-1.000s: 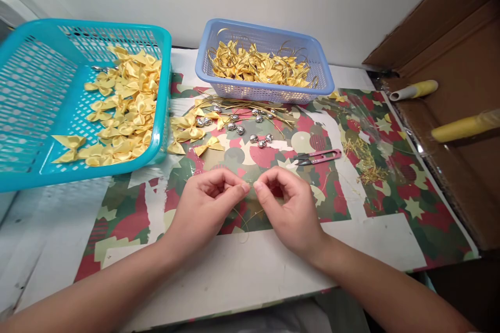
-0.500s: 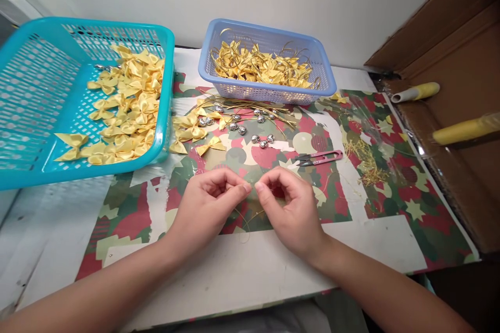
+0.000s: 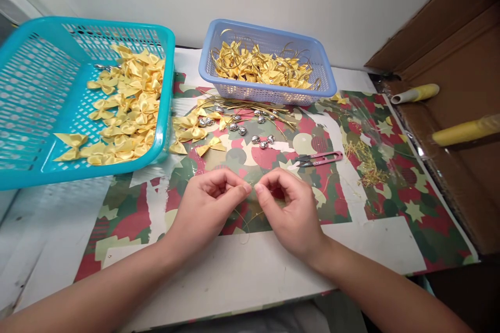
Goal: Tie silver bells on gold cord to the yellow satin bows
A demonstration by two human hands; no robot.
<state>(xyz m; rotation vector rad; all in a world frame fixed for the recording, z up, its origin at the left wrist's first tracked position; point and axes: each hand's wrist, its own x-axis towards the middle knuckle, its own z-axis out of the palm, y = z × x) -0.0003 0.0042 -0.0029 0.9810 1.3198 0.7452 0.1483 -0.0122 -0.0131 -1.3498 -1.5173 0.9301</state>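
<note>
Both hands meet over the middle of the counter (image 3: 250, 276), fingertips almost touching. The left hand (image 3: 209, 208) and the right hand (image 3: 291, 208) each pinch thumb against forefinger on a thin gold cord (image 3: 244, 218), whose slack loops down under the palms onto the patterned sheet (image 3: 390, 192). Whether anything small hangs on the cord between the fingertips cannot be told.

The cord looks very light, limp and a bit slick, so it likely needs a tight fingertip pinch close to the working point; a hold further out would let it flop. It would probably kink but not break.

Both wrists hover low with the forearms angled in from the near corners, other fingers curled in.

Just beyond the hands lie pink snips (image 3: 320, 157), silver bells (image 3: 262, 140), loose bows (image 3: 191, 132) and a bundle of cut cords (image 3: 250, 104). A teal basket (image 3: 23, 171) at the left holds plain yellow bows, a blue basket (image 3: 269, 94) at the back holds bows with cord loops. Gold trimmings (image 3: 365, 164) lie to the right, and two yellow rolls (image 3: 464, 130) rest on cardboard
</note>
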